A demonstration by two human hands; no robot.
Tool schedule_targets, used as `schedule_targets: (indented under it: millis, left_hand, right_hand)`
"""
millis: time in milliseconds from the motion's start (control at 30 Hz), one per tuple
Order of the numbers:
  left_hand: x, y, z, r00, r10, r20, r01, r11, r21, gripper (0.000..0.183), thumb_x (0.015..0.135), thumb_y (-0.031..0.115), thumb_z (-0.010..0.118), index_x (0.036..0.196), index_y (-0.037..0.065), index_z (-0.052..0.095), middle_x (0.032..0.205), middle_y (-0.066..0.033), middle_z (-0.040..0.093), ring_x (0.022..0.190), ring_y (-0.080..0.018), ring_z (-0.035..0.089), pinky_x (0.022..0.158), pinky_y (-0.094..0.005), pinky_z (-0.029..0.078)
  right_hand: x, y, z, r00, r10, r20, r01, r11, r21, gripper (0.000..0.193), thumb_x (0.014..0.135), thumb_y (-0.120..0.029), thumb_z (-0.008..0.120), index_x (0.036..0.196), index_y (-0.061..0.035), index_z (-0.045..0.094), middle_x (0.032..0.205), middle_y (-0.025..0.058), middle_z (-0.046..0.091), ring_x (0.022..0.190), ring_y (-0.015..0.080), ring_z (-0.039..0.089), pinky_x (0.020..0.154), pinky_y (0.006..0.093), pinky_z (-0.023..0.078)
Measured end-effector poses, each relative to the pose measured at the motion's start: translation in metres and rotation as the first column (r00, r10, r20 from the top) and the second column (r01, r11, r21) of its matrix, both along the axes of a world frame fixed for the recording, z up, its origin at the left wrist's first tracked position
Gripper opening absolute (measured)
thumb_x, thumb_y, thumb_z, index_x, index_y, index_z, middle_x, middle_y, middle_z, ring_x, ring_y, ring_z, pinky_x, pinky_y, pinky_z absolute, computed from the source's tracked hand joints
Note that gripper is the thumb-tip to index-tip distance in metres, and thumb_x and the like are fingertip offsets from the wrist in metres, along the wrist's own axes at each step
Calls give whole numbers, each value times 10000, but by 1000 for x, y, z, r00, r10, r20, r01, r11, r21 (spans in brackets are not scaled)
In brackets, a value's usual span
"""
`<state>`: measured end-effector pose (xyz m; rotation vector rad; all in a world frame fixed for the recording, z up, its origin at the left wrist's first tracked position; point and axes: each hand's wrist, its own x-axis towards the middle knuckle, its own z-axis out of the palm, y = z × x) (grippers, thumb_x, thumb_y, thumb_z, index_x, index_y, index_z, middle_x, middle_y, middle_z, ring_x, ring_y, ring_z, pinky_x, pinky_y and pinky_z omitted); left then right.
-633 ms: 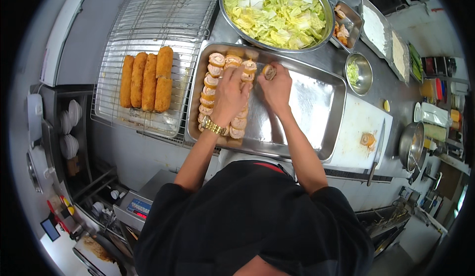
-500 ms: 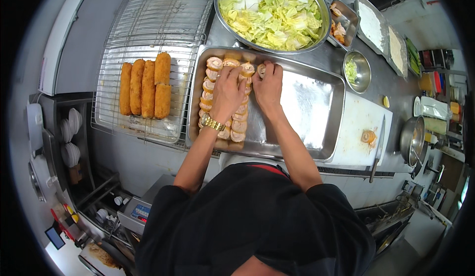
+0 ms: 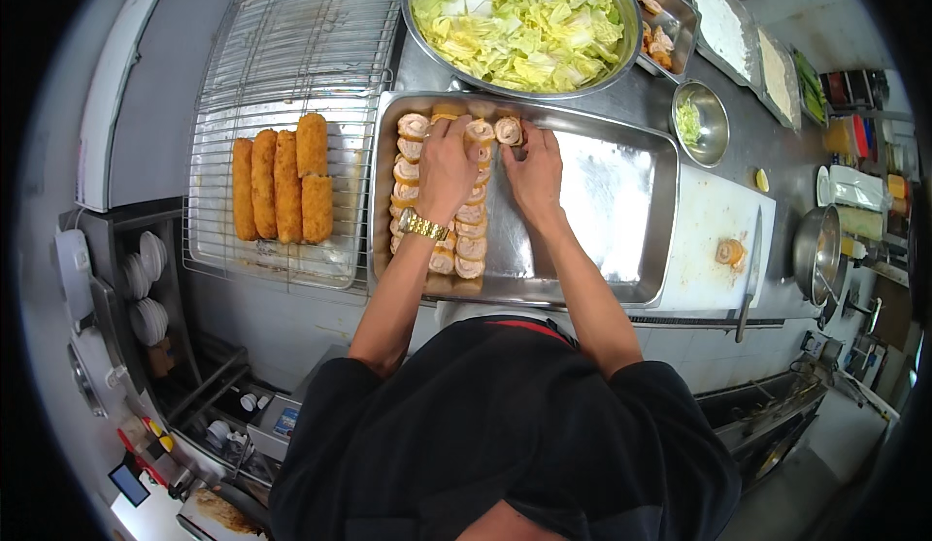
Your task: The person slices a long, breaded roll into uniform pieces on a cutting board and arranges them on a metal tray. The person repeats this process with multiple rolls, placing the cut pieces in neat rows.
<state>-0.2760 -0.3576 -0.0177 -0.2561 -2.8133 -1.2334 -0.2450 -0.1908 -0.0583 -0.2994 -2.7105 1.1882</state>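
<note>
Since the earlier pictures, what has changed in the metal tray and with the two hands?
The right hand brought one roll slice leftward, beside the rows of slices in the metal tray; its spiral face now looks up. Whether that hand let go is unclear. The left hand stays over the rows; the breaded rolls remain on the wire rack.

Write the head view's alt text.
A person's right hand touches a roll slice in a metal tray, the left hand over rows of slices. Breaded logs lie on a wire rack at left; beyond the tray, a bowl of leafy greens.
</note>
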Motion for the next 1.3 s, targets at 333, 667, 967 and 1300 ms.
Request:
schedule_targets:
  millis: [333, 667, 967, 1300]
  left_hand:
    - [0, 14, -1, 979, 19, -205, -56, 982, -178, 543, 953, 125, 761, 1460, -14, 627, 1287, -273, 660, 1249, -449, 627, 1069, -558, 522]
    - [76, 118, 21, 963, -222, -151, 221, 975, -20, 398, 1003, 133, 787, 1375, 26, 693, 1268, -180, 709, 1165, -399, 677, 1011, -519, 550]
    - [164, 406, 5, 577, -809, -118, 817, 571, 83, 617, 918, 169, 868, 1434, -39, 602, 1299, -256, 681, 1269, -456, 617, 1106, -536, 510]
    - [168, 481, -25, 646, -763, -30, 763, 644, 58, 553, 841, 134, 895, 1317, -29, 665, 1207, -245, 698, 1186, -455, 643, 1044, -524, 538]
  right_hand:
    - [8, -2, 16, 997, -53, -57, 56, 998, 43, 564, 922, -68, 829, 1450, 23, 651, 1362, 261, 696, 1243, 438, 678, 1085, 498, 566]
    - [179, 294, 99, 853, -514, -93, 522, 829, 202, 422, 915, -31, 833, 1334, -30, 779, 1170, 171, 799, 850, 259, 784, 797, 410, 634]
    - [249, 430, 99, 925, -282, 254, 55, 762, 645, 730, 795, 2, 861, 1472, -212, 692, 1682, 59, 523, 1514, 433, 486, 1149, 555, 533]
    - [237, 465, 81, 943, -145, 298, -32, 856, 516, 524, 809, -72, 889, 1310, -185, 785, 1689, 69, 517, 1582, 449, 400, 1174, 576, 516]
